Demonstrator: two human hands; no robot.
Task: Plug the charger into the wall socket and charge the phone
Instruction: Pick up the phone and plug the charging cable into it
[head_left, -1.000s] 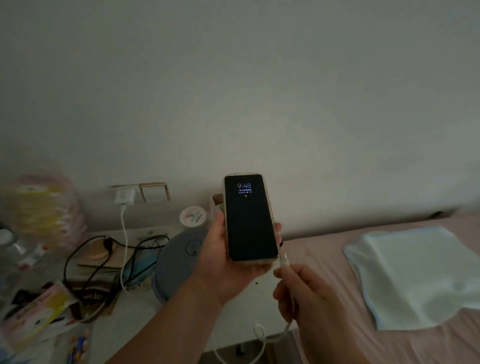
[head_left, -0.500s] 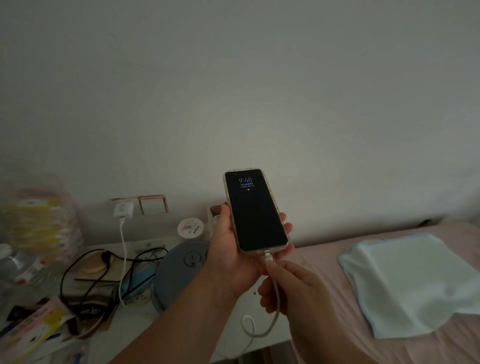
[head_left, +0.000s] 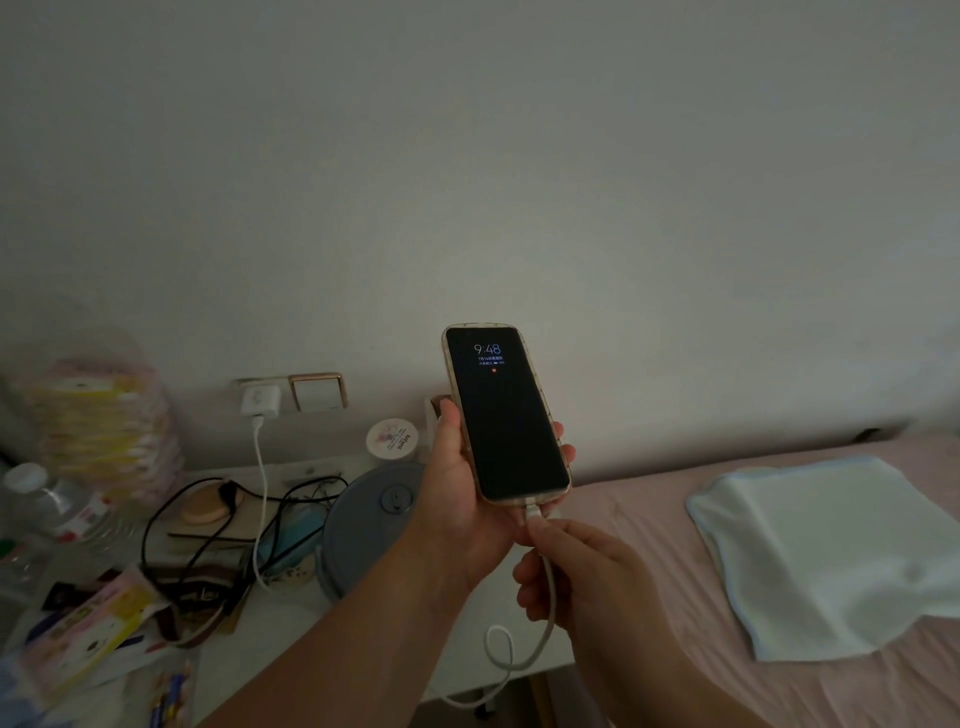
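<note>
At left of the frame, white charger seated in wall socket, cable trailing down over cluttered table. At centre, left hand wrapped around upright phone, screen lit. Lower right of centre, right hand pinching cable plug at phone's bottom port.

Pink bedsheet, white cable
</note>
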